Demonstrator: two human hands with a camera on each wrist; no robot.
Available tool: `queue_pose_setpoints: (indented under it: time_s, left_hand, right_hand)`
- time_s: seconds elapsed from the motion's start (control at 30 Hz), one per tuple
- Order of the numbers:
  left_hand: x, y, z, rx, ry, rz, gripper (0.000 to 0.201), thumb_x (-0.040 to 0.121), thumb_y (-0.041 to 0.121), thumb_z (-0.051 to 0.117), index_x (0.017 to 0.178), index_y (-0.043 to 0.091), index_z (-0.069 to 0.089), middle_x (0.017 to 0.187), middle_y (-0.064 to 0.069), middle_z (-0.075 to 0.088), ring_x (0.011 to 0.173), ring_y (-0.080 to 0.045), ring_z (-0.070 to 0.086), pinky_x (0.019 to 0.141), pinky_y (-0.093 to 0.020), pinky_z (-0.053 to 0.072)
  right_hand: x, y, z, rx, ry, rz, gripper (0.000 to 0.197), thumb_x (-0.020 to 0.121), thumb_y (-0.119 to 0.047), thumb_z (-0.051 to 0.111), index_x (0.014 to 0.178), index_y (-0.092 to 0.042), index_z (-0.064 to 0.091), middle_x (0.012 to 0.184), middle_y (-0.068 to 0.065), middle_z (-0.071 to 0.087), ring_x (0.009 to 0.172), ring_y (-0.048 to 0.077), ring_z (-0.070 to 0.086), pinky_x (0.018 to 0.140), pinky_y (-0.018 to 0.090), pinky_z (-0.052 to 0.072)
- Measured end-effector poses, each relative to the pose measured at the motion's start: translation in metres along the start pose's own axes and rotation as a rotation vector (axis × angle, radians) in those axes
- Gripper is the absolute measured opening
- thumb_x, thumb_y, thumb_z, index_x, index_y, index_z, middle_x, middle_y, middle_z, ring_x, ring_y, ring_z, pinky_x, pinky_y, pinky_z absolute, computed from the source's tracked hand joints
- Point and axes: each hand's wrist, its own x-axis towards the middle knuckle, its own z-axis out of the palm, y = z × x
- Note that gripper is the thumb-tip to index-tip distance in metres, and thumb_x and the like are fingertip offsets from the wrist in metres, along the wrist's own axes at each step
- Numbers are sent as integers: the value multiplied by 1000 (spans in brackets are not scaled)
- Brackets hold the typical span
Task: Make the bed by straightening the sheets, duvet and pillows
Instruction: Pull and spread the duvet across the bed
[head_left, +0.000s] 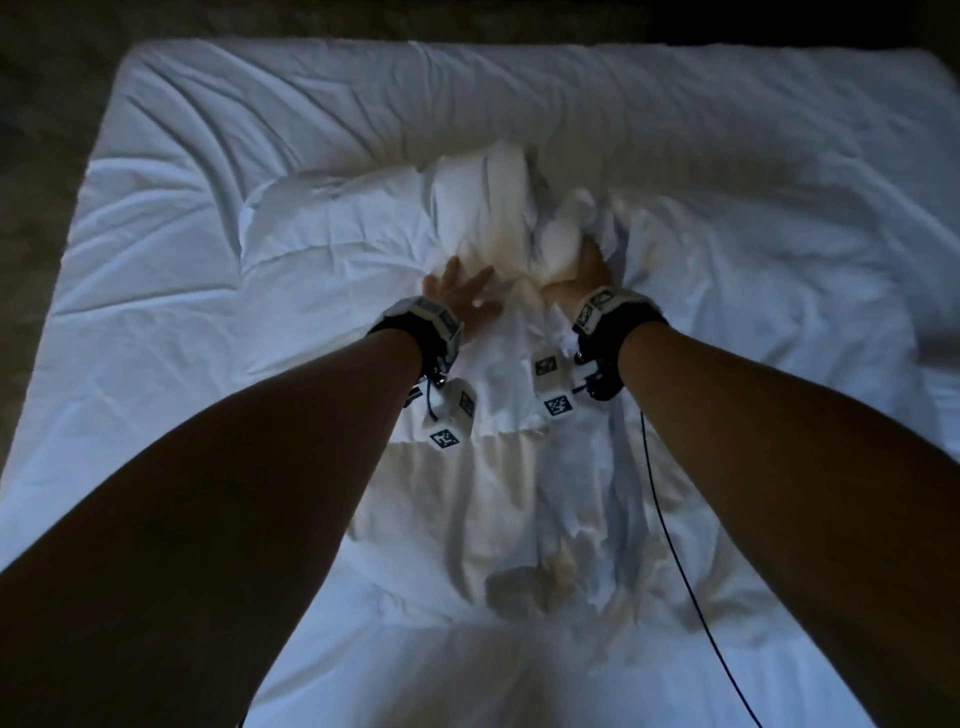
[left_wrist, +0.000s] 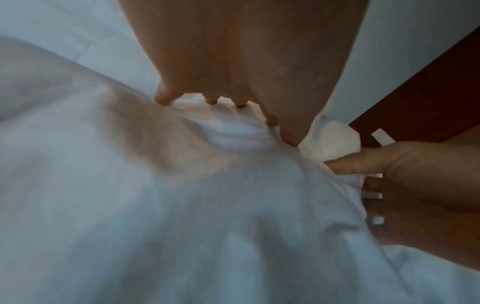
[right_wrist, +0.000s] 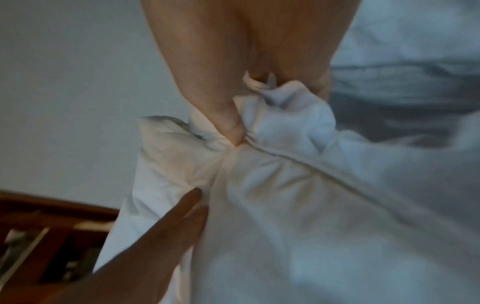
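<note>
The right hand (head_left: 589, 270) is clenching a bunched fold of white duvet (head_left: 519, 467), its thumb pressing into the gathered cloth; its other fingers are buried in the fabric and cannot be made out. The left hand (head_left: 460, 293) is lying released, its fingers (left_wrist: 163, 97) spreading straight and pressing their tips down on a puffed ridge of the same cloth, just beside the right hand.

The duvet is trailing from both hands toward the person in a rumpled strip down the middle of the bed. A pillow (head_left: 337, 218) is lying just left of the hands, partly covered by the raised cloth. Whether the bunched cloth is duvet or a pillowcase is hard to tell in the dim light.

A creased white sheet (head_left: 208, 130) is covering the mattress, with bare room on both sides of the hands and at the far end. The sheet's far and left edges are showing against a dark floor (head_left: 41, 104); the right edge is partly cut off. Both wrist views are blurring. Both forearms are wearing dark wrist straps with white marker blocks, and a thin cable (head_left: 670, 535) is crossing the bedding.
</note>
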Motion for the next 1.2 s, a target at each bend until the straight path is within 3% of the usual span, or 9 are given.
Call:
queue_pose_setpoints:
  time_s: [0.17, 0.27, 0.37, 0.6, 0.73, 0.83, 0.93, 1.1, 1.2]
  left_hand:
    - [-41, -20, 24, 276, -44, 38, 60, 96, 60, 27, 150, 41, 12, 160, 6, -8, 147, -32, -13, 118, -51, 0]
    - [-76, -21, 44, 299, -104, 6, 66, 92, 69, 24, 149, 45, 1, 157, 13, -15, 144, -29, -24, 116, -55, -12]
    - [-101, -29, 79, 286, -130, 42, 65, 86, 76, 25, 143, 53, 4, 152, 16, -23, 139, -35, -33, 109, -60, -21]
    - [-124, -68, 129, 153, 1, 49, 68, 93, 62, 30, 151, 40, 3, 161, 7, -12, 148, -24, -13, 113, -63, -4]
    - [-139, -101, 117, 33, 172, -113, 67, 93, 55, 34, 151, 39, 6, 162, 6, -7, 147, -26, -15, 110, -66, -11]
    - [-164, -132, 113, -119, 282, -349, 76, 79, 68, 42, 145, 51, 8, 160, 9, -13, 145, -32, -20, 97, -76, -13]
    - [-188, -151, 121, -220, 295, -508, 92, 59, 81, 51, 137, 60, 6, 158, 7, -21, 144, -39, -19, 91, -77, -14]
    - [-171, -171, 163, -302, 220, -525, 115, 46, 88, 53, 137, 60, -13, 154, 7, -33, 140, -42, -26, 90, -80, -12]
    - [-155, -181, 187, -302, 190, -523, 115, 51, 85, 55, 137, 60, -17, 153, 7, -34, 139, -43, -29, 95, -79, -6]
  right_hand:
    - [-46, 27, 39, -336, -178, 78, 115, 75, -64, 66, 149, -38, -19, 159, 7, -23, 147, 38, -1, 116, 53, 18]
    - [-67, 61, 73, -457, -195, 23, 118, 75, -68, 62, 153, -23, -14, 161, 8, -11, 148, 35, -5, 119, 50, 6]
    - [-68, 105, 96, -570, -272, 56, 126, 55, -91, 48, 150, -36, -14, 162, -1, -10, 147, 37, -1, 115, 62, 7]
    - [-156, 109, 93, -573, -165, 2, 90, 87, -56, 51, 149, -44, -13, 158, -4, -25, 146, 34, -17, 110, 69, 5]
    - [-195, 85, 109, -712, -251, -225, 74, 86, -70, 35, 145, -54, -8, 155, -16, -29, 144, 25, -27, 99, 76, -13]
    - [-207, 86, 126, -873, -411, -121, 86, 70, -91, 25, 142, -58, -10, 154, -19, -29, 143, 28, -29, 90, 83, -8]
    - [-218, 108, 135, -802, -336, 65, 104, 60, -96, 30, 141, -54, -18, 152, -15, -35, 141, 27, -33, 90, 83, -2]
    - [-206, 132, 158, -753, -217, 230, 128, 38, -106, 27, 142, -50, -24, 152, -4, -38, 140, 35, -33, 100, 78, 0]
    - [-188, 149, 175, -759, -242, 220, 128, 42, -103, 34, 142, -50, -26, 153, -4, -37, 141, 38, -29, 105, 75, 1]
